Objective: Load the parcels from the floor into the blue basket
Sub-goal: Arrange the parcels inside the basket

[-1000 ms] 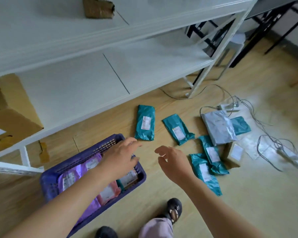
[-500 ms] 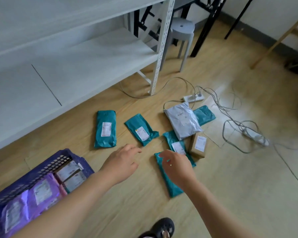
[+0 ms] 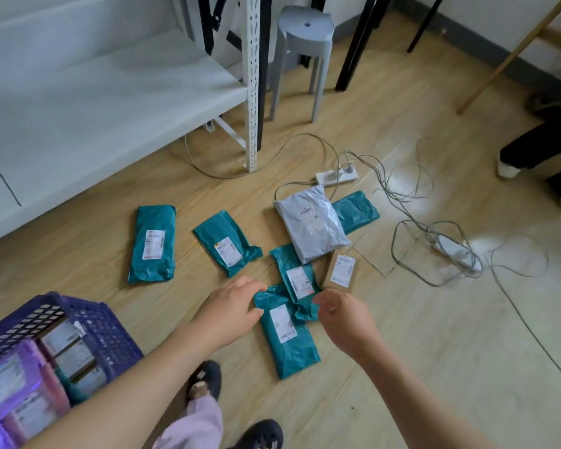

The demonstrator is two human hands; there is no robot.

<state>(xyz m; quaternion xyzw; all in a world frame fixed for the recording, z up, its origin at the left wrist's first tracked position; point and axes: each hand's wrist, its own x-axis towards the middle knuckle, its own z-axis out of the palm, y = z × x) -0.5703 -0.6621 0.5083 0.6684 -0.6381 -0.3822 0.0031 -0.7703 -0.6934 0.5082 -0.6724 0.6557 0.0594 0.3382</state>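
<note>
We take the grey parcel (image 3: 311, 222) on the wooden floor as our marker. Both our hands hover on its near side, over the closest teal parcel (image 3: 285, 335), which lies flat and label up, nearer to us than the grey one.

Our left hand (image 3: 230, 306) is spread flat with its fingers straight. The tips are at that parcel's far left corner, and we cannot tell whether they touch it. Our right hand (image 3: 344, 315) comes in from the other side, fingers loosely bent and a clear gap between thumb and fingers. It holds nothing and sits just beside the parcel's right edge.

A second teal parcel (image 3: 297, 277) has its far end tucked under the grey parcel's near edge, and its near end overlaps the closest one. A small cardboard box (image 3: 339, 270) stands just beside the grey parcel's near right corner. Another teal parcel (image 3: 355, 210) pokes out from under its right side.

To the left of the grey parcel lie two more teal parcels, one near (image 3: 229, 243) and one farther off (image 3: 152, 244), apart from each other.

The blue basket (image 3: 110, 332) sits well to the left and closer to us, with purple and pink parcels inside.

Beyond the grey parcel lies a white power strip (image 3: 337, 175) with loose cables. Farther back stands a grey stool (image 3: 305, 37).
</note>
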